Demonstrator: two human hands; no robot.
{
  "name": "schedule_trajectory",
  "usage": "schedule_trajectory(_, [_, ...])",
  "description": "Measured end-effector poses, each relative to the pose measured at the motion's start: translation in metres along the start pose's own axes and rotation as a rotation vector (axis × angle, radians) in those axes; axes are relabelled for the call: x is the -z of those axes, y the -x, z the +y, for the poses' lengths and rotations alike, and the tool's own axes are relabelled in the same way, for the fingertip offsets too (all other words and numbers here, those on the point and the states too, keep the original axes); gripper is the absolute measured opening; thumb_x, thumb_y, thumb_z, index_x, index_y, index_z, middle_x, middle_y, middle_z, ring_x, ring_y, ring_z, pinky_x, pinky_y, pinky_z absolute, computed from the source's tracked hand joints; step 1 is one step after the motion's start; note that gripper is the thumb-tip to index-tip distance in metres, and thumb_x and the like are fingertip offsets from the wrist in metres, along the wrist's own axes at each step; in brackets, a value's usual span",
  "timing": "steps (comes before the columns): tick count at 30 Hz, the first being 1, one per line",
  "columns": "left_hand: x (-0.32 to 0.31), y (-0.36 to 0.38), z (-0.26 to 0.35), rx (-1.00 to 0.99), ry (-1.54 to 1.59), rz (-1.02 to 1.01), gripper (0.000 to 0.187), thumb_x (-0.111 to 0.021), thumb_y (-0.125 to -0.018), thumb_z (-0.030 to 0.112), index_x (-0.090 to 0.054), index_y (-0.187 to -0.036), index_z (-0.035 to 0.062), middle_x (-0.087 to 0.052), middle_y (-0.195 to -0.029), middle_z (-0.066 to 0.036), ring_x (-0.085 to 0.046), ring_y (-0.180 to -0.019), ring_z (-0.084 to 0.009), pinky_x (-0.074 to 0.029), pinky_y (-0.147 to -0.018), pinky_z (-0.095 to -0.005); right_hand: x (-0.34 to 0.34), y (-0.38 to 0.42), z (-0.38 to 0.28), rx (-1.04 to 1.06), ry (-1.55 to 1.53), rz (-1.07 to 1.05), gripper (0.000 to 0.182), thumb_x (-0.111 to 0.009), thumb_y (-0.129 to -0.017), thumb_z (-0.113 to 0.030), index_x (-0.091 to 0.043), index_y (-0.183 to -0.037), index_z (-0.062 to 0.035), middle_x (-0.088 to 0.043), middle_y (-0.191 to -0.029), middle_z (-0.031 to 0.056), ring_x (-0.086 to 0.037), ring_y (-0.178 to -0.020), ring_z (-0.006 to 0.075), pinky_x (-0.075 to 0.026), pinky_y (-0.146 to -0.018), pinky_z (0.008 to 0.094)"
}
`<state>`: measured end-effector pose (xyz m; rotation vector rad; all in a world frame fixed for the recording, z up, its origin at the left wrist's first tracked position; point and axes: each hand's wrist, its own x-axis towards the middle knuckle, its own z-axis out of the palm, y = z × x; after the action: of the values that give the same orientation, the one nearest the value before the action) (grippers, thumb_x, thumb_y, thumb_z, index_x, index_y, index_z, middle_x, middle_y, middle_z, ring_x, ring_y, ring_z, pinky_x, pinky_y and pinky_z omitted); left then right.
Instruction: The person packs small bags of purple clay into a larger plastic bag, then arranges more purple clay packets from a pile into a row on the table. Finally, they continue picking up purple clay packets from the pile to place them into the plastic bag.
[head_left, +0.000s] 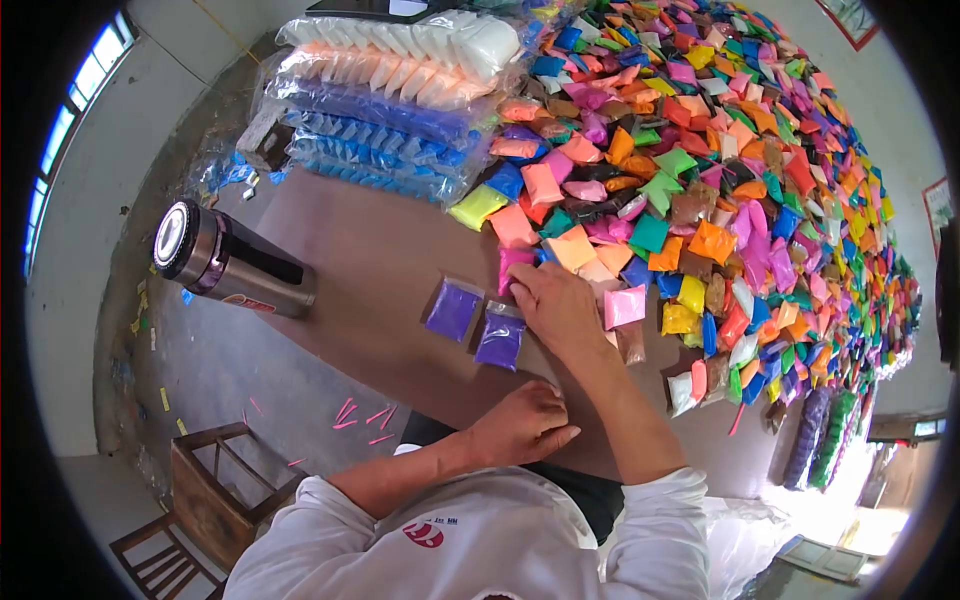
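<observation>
At the near edge of the pile of colourful packets (700, 180), my right hand (555, 305) is closed with its fingertips on a magenta packet (512, 268). My left hand (525, 425) rests near the table's front edge with its fingers curled; whether anything is inside cannot be made out. Two purple packets lie side by side on the brown table (370, 240): one purple packet (454, 309) on the left, the other purple packet (500, 337) nearer my hands. A pink packet (625, 307) lies right of my right hand.
A steel thermos (235, 262) stands at the table's left edge. Bagged rows of white, peach and blue packets (390, 110) lie at the back left. A wooden chair (225, 470) is on the floor at the lower left. Green and purple bagged rolls (832, 440) lie at the right.
</observation>
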<state>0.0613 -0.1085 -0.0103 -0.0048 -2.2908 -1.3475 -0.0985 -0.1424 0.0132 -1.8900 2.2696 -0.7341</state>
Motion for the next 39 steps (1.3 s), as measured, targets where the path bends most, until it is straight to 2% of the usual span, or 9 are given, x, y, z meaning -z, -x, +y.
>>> schedule_trajectory(5, [0.000, 0.002, -0.001, 0.013, 0.018, -0.021, 0.021, -0.069, -0.090, 0.014, -0.059, -0.075, 0.0038, -0.062, -0.075, -0.007, -0.062, -0.082, -0.0292, -0.049, -0.092, -0.0430, -0.005, -0.026, 0.025, -0.010, 0.011, 0.149, 0.015, -0.064, -0.088, -0.018, -0.068, -0.102, -0.0121, -0.064, -0.079, 0.0141, -0.064, -0.076, 0.0345, -0.052, -0.067, 0.0450])
schedule_trajectory(9, [0.000, 0.001, -0.001, 0.022, 0.029, 0.023, 0.019, -0.069, -0.090, 0.013, -0.060, -0.076, 0.0039, -0.062, -0.075, -0.006, -0.062, -0.078, -0.0274, -0.049, -0.094, -0.0425, 0.022, -0.042, 0.024, -0.089, -0.133, -0.028, 0.014, -0.066, -0.087, -0.018, -0.071, -0.092, -0.0054, -0.068, -0.082, 0.0157, -0.067, -0.074, 0.0338, -0.052, -0.067, 0.0412])
schedule_trajectory(13, [0.001, 0.000, 0.000, 0.041, 0.045, 0.003, 0.018, -0.070, -0.089, 0.014, -0.061, -0.077, 0.0046, -0.061, -0.075, -0.006, -0.061, -0.079, -0.0276, -0.048, -0.095, -0.0424, 0.030, -0.084, 0.030, -0.019, -0.170, 0.261, 0.019, -0.065, -0.087, -0.017, -0.072, -0.095, -0.0003, -0.069, -0.085, 0.0178, -0.069, -0.071, 0.0348, -0.053, -0.065, 0.0406])
schedule_trajectory(19, [0.001, 0.000, -0.002, 0.026, 0.006, -0.020, 0.019, -0.068, -0.090, 0.015, -0.060, -0.077, 0.0044, -0.059, -0.076, -0.008, -0.060, -0.085, -0.0288, -0.048, -0.093, -0.0419, -0.006, -0.178, 0.056, 0.032, -0.040, 0.325, 0.030, -0.064, -0.085, -0.018, -0.070, -0.112, -0.0064, -0.070, -0.103, 0.0201, -0.069, -0.094, 0.0357, -0.054, -0.080, 0.0443])
schedule_trajectory(22, [-0.002, 0.003, -0.003, 0.042, 0.017, -0.010, 0.025, -0.066, -0.092, 0.021, -0.061, -0.075, 0.0031, -0.061, -0.078, -0.013, -0.060, -0.089, -0.0324, -0.046, -0.091, -0.0432, -0.005, -0.198, 0.052, -0.180, 0.143, 0.036, 0.029, -0.066, -0.085, -0.024, -0.070, -0.111, -0.0114, -0.070, -0.107, 0.0202, -0.069, -0.097, 0.0373, -0.056, -0.081, 0.0466])
schedule_trajectory(28, [0.000, 0.001, 0.000, 0.059, 0.030, 0.010, 0.025, -0.065, -0.092, 0.020, -0.061, -0.075, 0.0030, -0.059, -0.076, -0.015, -0.059, -0.086, -0.0337, -0.047, -0.088, -0.0440, 0.001, -0.201, 0.059, -0.095, 0.078, 0.086, 0.029, -0.067, -0.086, -0.028, -0.071, -0.110, -0.0128, -0.072, -0.102, 0.0172, -0.069, -0.097, 0.0379, -0.056, -0.082, 0.0462])
schedule_trajectory(31, [0.003, 0.001, 0.003, 0.090, 0.091, 0.055, 0.024, -0.065, -0.092, 0.020, -0.060, -0.075, 0.0031, -0.057, -0.074, -0.015, -0.058, -0.084, -0.0344, -0.047, -0.085, -0.0443, 0.002, -0.201, 0.081, -0.048, -0.100, 0.280, 0.029, -0.067, -0.089, -0.028, -0.069, -0.110, -0.0086, -0.074, -0.088, 0.0129, -0.071, -0.082, 0.0335, -0.056, -0.073, 0.0435])
schedule_trajectory(36, [0.010, 0.004, -0.002, 0.196, 0.200, -0.054, 0.022, -0.062, -0.097, 0.020, -0.063, -0.083, 0.0030, -0.060, -0.078, -0.011, -0.059, -0.085, -0.0325, -0.047, -0.083, -0.0409, 0.079, -0.133, 0.077, -0.257, -1.022, 0.190, 0.030, -0.058, -0.099, -0.027, -0.067, -0.112, -0.0017, -0.065, -0.074, 0.0030, -0.056, -0.058, 0.0069, -0.041, -0.046, 0.0232])
schedule_trajectory(39, [0.012, 0.004, -0.003, 0.236, 0.330, -0.019, 0.030, -0.055, -0.102, 0.026, -0.063, -0.085, 0.0023, -0.061, -0.081, -0.011, -0.060, -0.084, -0.0293, -0.046, -0.082, -0.0392, 0.107, -0.051, 0.034, -0.247, -1.003, 0.183, 0.030, -0.058, -0.098, -0.021, -0.067, -0.119, -0.0006, -0.068, -0.084, 0.0043, -0.062, -0.068, 0.0085, -0.047, -0.058, 0.0213])
